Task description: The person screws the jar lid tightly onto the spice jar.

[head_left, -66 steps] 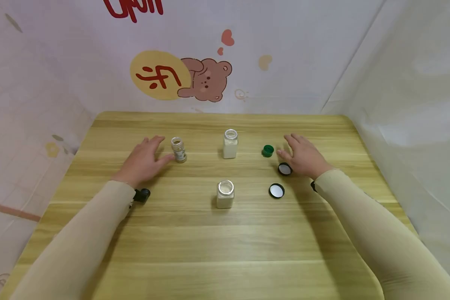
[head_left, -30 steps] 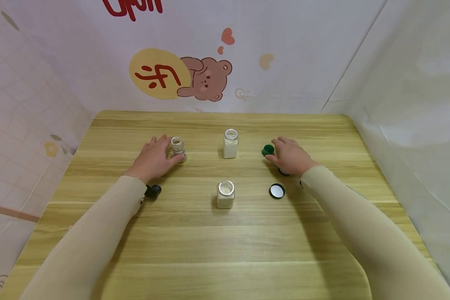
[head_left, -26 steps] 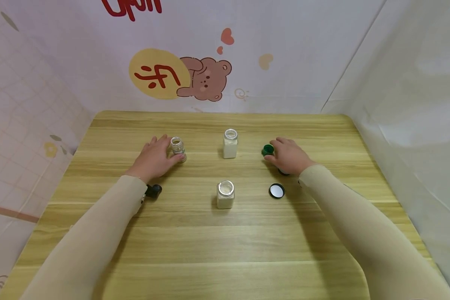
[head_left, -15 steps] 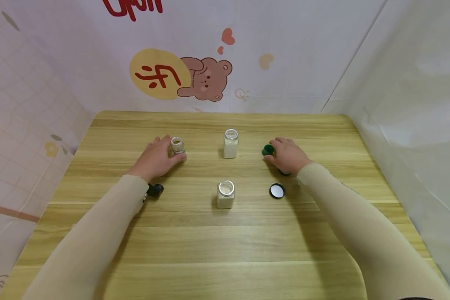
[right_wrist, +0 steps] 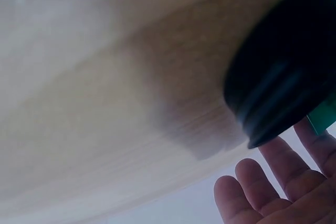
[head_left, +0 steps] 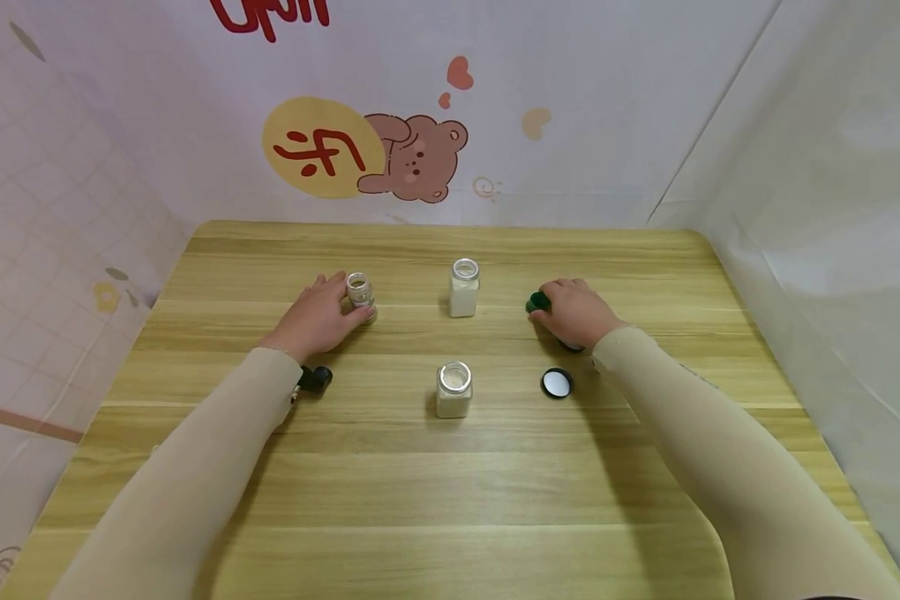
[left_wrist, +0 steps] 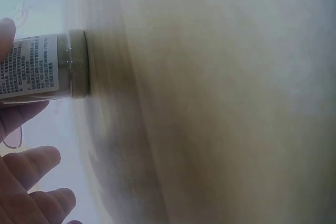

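Note:
My left hand [head_left: 317,318] holds a small round glass spice jar [head_left: 361,296] between thumb and fingers. The jar stands upright and uncapped on the table, and its printed label [left_wrist: 31,66] shows in the left wrist view. My right hand [head_left: 576,312] pinches a green cap [head_left: 537,302] with thumb and index finger. In the right wrist view only a sliver of the green cap [right_wrist: 324,114] shows behind a black lid [right_wrist: 283,61]. Under my right palm this black lid [head_left: 570,345] is mostly hidden in the head view.
Two square glass jars with pale contents stand uncapped mid-table, a back jar [head_left: 463,289] and a front jar [head_left: 453,392]. Another black lid [head_left: 557,382], white side up, lies right of the front jar. The wooden table [head_left: 450,500] meets a white printed backdrop [head_left: 585,100] at the back.
From 2.2 s ago, my left hand has moved right and taken hold of the spice jar. My right hand has moved left onto the green cap, which now tilts slightly.

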### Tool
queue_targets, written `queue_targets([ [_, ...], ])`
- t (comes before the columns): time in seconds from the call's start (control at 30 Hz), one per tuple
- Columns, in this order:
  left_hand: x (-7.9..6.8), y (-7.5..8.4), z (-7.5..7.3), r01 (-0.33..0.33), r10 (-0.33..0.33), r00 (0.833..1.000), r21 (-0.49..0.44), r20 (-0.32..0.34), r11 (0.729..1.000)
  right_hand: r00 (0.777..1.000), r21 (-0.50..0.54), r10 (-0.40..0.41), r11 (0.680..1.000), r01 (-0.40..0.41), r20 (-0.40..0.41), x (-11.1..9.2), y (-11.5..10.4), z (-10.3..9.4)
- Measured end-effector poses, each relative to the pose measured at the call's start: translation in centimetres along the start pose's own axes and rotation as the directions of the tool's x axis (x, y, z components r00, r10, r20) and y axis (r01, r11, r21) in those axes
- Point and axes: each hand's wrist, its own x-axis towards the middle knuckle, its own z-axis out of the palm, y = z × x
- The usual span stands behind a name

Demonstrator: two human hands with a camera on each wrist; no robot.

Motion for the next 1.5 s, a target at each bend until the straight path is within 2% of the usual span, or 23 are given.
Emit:
queue_targets([
  [0.8, 0.0, -0.2, 0.4, 0.01, -0.01, 1.0, -0.067, 0.006, 0.998, 0.997, 0.044, -0.042, 0.998, 0.044, -0.061, -0.2, -0.4, 0.0],
  [0.97, 0.0, -0.3, 0.5, 0.025, -0.022, 0.999, -0.086, 0.029, 0.996, 0.996, 0.06, -0.045, 0.997, 0.05, -0.074, -0.3, -0.7, -0.3],
  [1.5, 0.1, -0.5, 0.7, 0.03, -0.027, 0.999, -0.08, 0.047, 0.996, 0.98, 0.14, -0.081, 0.984, 0.107, -0.179, -1.3, -2.5, -1.7],
])
